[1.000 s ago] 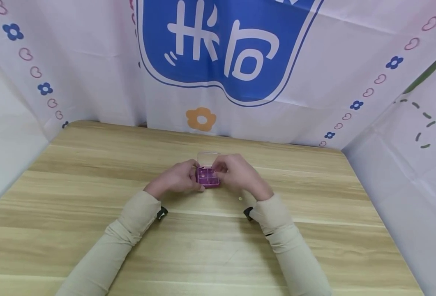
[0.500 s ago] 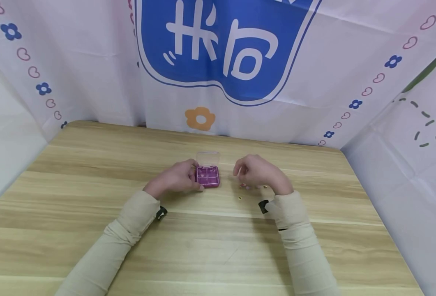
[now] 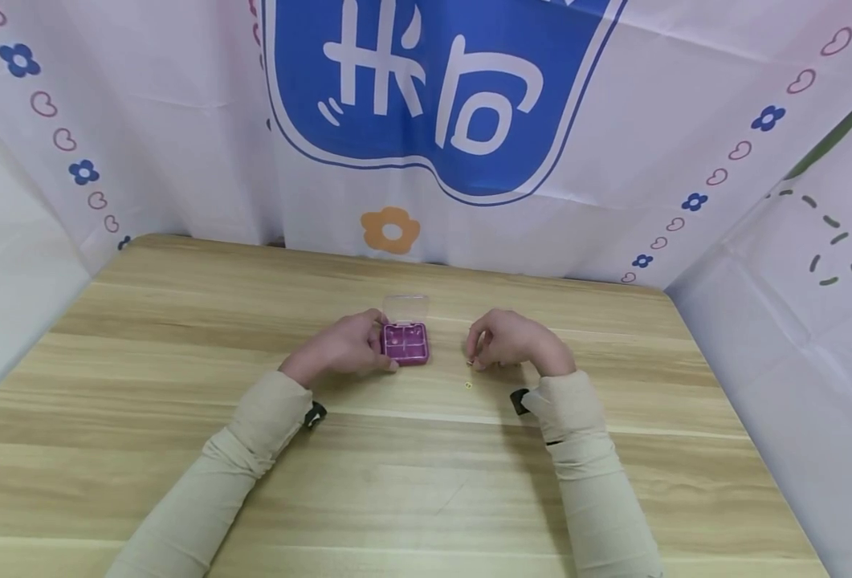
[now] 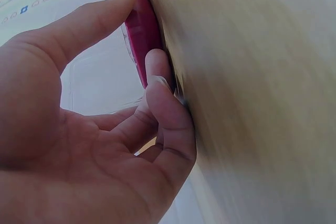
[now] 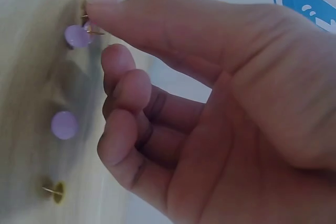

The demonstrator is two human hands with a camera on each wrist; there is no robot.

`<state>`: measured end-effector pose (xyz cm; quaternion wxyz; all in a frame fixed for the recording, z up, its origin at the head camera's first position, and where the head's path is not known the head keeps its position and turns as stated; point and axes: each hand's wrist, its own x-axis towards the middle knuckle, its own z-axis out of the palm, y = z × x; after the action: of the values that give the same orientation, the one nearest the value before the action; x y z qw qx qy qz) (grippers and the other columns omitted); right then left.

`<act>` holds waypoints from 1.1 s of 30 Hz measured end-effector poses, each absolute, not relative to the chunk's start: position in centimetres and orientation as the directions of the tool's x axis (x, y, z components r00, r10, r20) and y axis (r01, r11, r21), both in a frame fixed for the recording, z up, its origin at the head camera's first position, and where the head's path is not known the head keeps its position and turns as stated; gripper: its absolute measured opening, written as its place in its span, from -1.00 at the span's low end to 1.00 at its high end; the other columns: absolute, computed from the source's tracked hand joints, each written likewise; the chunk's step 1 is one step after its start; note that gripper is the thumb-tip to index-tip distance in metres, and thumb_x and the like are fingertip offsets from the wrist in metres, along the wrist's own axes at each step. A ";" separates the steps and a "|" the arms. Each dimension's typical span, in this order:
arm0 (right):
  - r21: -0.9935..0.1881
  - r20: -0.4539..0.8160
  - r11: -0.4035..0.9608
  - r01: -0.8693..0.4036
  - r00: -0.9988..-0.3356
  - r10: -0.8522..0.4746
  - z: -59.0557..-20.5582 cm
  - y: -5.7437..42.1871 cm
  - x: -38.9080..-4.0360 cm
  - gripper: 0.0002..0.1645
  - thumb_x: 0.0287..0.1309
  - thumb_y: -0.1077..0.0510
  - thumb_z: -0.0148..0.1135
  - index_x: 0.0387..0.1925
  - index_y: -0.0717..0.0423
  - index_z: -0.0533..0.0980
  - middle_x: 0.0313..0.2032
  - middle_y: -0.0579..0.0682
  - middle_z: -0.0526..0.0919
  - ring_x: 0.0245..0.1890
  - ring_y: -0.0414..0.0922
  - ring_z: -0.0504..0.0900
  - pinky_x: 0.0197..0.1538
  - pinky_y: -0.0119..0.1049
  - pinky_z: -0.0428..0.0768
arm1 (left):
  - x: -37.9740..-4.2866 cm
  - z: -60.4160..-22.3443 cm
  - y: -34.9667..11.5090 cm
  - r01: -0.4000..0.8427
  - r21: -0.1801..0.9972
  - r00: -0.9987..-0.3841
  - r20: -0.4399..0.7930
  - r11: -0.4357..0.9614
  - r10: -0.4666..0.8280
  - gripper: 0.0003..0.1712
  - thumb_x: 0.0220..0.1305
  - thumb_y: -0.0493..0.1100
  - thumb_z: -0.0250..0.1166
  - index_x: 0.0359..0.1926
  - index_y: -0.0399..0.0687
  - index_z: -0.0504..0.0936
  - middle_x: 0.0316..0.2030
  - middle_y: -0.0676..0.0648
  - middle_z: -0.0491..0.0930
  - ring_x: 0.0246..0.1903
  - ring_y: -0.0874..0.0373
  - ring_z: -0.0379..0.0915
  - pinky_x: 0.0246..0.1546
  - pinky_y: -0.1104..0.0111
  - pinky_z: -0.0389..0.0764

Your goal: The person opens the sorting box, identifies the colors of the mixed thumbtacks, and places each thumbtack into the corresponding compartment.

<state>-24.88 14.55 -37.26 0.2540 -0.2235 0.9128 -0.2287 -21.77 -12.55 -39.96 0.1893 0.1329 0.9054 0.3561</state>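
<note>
Saw the magenta four-compartment pill box (image 3: 411, 360) on the tabletop (image 3: 397, 498), toward the far edge and well in from both side edges, with its clear lid (image 3: 407, 308) raised along the far side. Made out specks in the far compartments, too small to name. Gripped the box at its left side with the left hand (image 3: 346, 343), thumb at the near left corner, fingers toward the far left corner. Had the right hand (image 3: 515, 340) to the right of the box, thumb and forefinger at a cluster of lavender thumbtacks (image 5: 77, 36), other fingers curled. Could not tell a pinch from a mere touch. Noticed another lavender tack (image 5: 64, 125) and a gold tack (image 5: 55, 191) apart from the cluster. Judged the step in hand to be picking up one tack. Seemed to call next for a pinch on the head, clear of the point, with the box steadied. Saw white printed cloth (image 3: 512, 233) beyond the far edge.
</note>
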 end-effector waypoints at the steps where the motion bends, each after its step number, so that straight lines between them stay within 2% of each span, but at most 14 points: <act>1: -0.528 -0.361 0.798 -0.292 -0.772 -0.522 -37.4 14.5 -24.9 -0.85 -0.10 0.33 0.40 -0.41 0.13 0.61 -0.54 0.00 0.64 -0.61 -0.08 0.51 -0.62 -0.36 0.40 | -21.8 -40.0 -12.6 0.105 0.695 -0.893 -0.249 0.711 0.375 -0.14 -0.07 -0.07 0.50 0.18 -0.24 0.25 -0.41 -0.12 0.57 -0.49 0.05 0.48 -0.44 0.24 0.56; 4: -0.516 -0.360 0.805 -0.293 -0.779 -0.514 -37.8 14.5 -25.1 -0.88 -0.06 0.32 0.39 -0.43 0.11 0.61 -0.57 0.00 0.64 -0.64 -0.13 0.49 -0.64 -0.36 0.38 | -21.8 -40.1 -12.6 0.107 0.697 -0.892 -0.247 0.709 0.377 -0.14 -0.07 -0.07 0.50 0.18 -0.24 0.25 -0.40 -0.13 0.56 -0.49 0.06 0.48 -0.45 0.24 0.56; 11: -0.507 -0.360 0.808 -0.299 -0.778 -0.514 -38.0 14.4 -25.2 -0.94 0.03 0.28 0.36 -0.45 0.10 0.61 -0.54 0.04 0.67 -0.58 -0.01 0.56 -0.65 -0.36 0.38 | -21.7 -40.0 -12.6 0.109 0.693 -0.893 -0.247 0.712 0.377 -0.14 -0.06 -0.07 0.49 0.19 -0.25 0.25 -0.42 -0.13 0.57 -0.49 0.05 0.47 -0.45 0.24 0.56; 16: -0.520 -0.341 0.799 -0.302 -0.784 -0.519 -37.9 14.4 -25.1 -0.94 0.08 0.28 0.31 -0.44 0.08 0.59 -0.55 0.07 0.68 -0.61 0.01 0.56 -0.69 -0.36 0.38 | -21.8 -40.1 -12.6 0.106 0.694 -0.895 -0.246 0.712 0.373 -0.15 -0.07 -0.07 0.50 0.18 -0.24 0.25 -0.43 -0.13 0.57 -0.50 0.05 0.47 -0.47 0.24 0.55; 20: -0.540 -0.287 0.783 -0.308 -0.807 -0.516 -37.8 14.4 -25.2 -0.92 0.10 0.33 0.20 -0.40 0.12 0.57 -0.55 0.09 0.67 -0.62 0.04 0.59 -0.70 -0.35 0.43 | -21.8 -40.1 -12.6 0.107 0.694 -0.895 -0.245 0.712 0.373 -0.14 -0.07 -0.07 0.49 0.19 -0.25 0.25 -0.43 -0.13 0.57 -0.51 0.06 0.47 -0.47 0.25 0.55; 23: -0.568 -0.233 0.760 -0.314 -0.825 -0.515 -37.8 14.4 -25.3 -0.83 0.00 0.40 0.07 -0.36 0.20 0.54 -0.55 0.10 0.66 -0.65 0.05 0.59 -0.71 -0.33 0.45 | -21.8 -40.1 -12.5 0.107 0.689 -0.896 -0.246 0.717 0.370 -0.12 -0.07 -0.06 0.49 0.20 -0.25 0.24 -0.44 -0.12 0.57 -0.51 0.06 0.47 -0.47 0.25 0.56; 27: -0.573 -0.158 0.743 -0.346 -0.843 -0.515 -37.7 14.3 -25.4 -0.78 -0.06 0.43 0.05 -0.33 0.23 0.54 -0.50 0.05 0.63 -0.60 -0.01 0.59 -0.60 -0.29 0.54 | -21.8 -40.1 -12.5 0.101 0.690 -0.897 -0.249 0.717 0.366 -0.12 -0.07 -0.06 0.49 0.20 -0.25 0.24 -0.43 -0.12 0.57 -0.51 0.06 0.47 -0.47 0.25 0.56; 33: -0.531 -0.061 0.736 -0.421 -0.847 -0.528 -37.6 14.2 -25.5 -0.83 -0.02 0.38 0.16 -0.33 0.19 0.56 -0.46 -0.01 0.59 -0.44 -0.10 0.52 -0.34 -0.21 0.57 | -21.8 -40.1 -12.5 0.102 0.692 -0.897 -0.247 0.715 0.367 -0.14 -0.07 -0.06 0.49 0.19 -0.23 0.25 -0.42 -0.12 0.57 -0.50 0.06 0.47 -0.46 0.25 0.55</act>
<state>-25.52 14.22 -37.60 0.1045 -0.2563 0.9257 -0.2580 -21.80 -12.50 -40.08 0.1867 0.1292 0.9070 0.3547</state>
